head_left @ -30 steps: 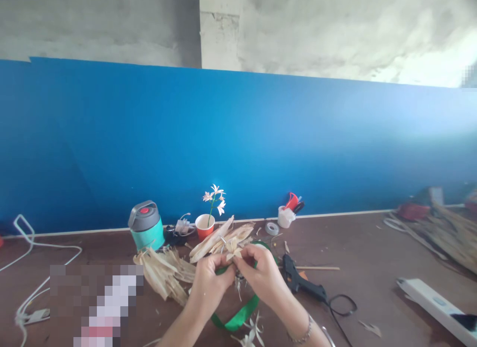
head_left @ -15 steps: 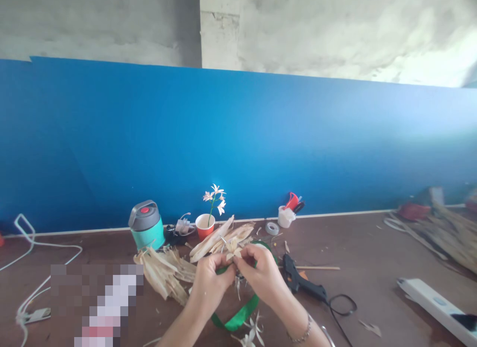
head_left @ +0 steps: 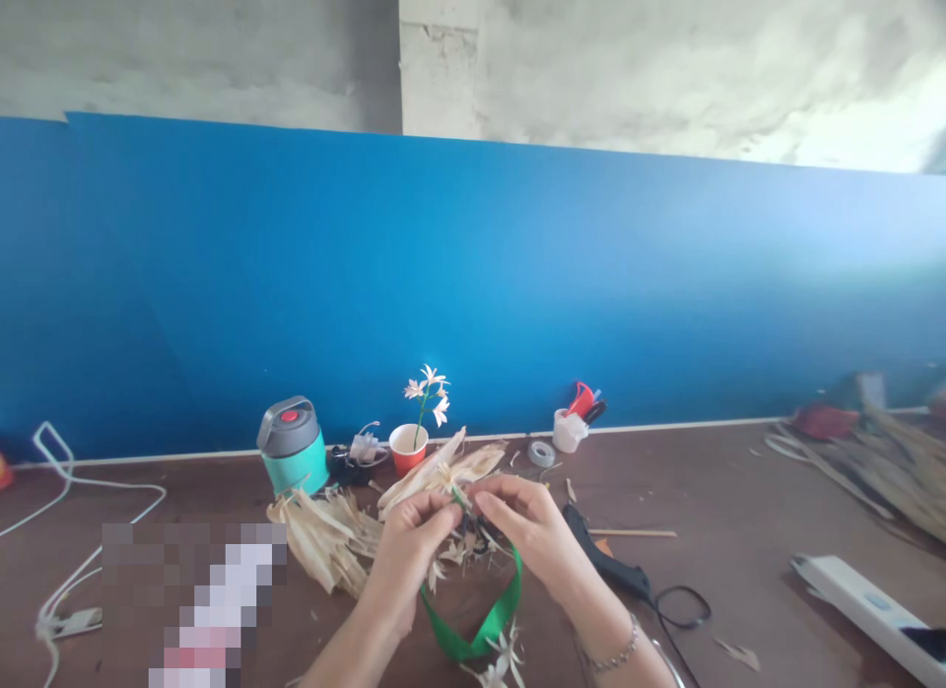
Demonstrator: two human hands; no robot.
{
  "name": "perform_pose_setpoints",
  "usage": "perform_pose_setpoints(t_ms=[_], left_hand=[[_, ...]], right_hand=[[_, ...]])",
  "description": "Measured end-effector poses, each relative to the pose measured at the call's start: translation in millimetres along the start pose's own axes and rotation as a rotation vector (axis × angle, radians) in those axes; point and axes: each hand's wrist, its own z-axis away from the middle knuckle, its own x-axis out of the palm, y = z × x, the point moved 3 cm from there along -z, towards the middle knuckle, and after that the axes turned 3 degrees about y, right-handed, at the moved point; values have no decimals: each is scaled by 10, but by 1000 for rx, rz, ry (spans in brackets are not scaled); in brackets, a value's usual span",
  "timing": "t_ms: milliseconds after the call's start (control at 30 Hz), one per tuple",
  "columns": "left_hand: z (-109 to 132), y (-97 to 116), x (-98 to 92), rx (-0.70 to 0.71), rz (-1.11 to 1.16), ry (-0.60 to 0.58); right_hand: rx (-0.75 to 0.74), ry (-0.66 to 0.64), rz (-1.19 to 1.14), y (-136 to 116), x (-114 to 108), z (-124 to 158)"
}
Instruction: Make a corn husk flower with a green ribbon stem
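Note:
My left hand (head_left: pixel 415 542) is closed in a pinch on a pale, dried-husk flower (head_left: pixel 446 479), just below its petals, where a bit of green stem shows. Facing it, my right hand (head_left: pixel 526 526) has thumb and fingertips together at that stem, apparently gripping a green strip. A wide green ribbon (head_left: pixel 473 641) loops down below both hands, its upper ends partly hidden by them. Two more pale flowers, one of them a husk flower (head_left: pixel 506 654), lie at the bottom of the loop. Husk scraps (head_left: pixel 465 548) are scattered beneath my fingers.
Dried husks (head_left: pixel 325 540) lie left of my hands. Behind stand a turquoise jar (head_left: pixel 294 461), a red cup (head_left: pixel 409 453) with a flower stem, a tape roll (head_left: pixel 541 454) and a white cup (head_left: pixel 569 432) of tools. A black glue gun (head_left: pixel 610 562) and its cable lie right.
The flower has tipped away and shifted slightly left, baring its green stem. My hands have moved slightly apart, and the green ribbon hangs in a wider loop.

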Motion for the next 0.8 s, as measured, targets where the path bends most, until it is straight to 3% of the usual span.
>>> perform_pose_setpoints(t_ms=[133,533,633,800], left_hand=[[6,6,-2,36,-10,13],[21,-28,-12,53,22,-42],[12,-14,-45,116,-27,22],[-47,-33,-72,119,-161,2]], right_hand=[[88,-23,64,25,51,18],[57,21,74,10,46,9],[57,25,81,20,31,-4],[72,-12,107,28,47,9]])
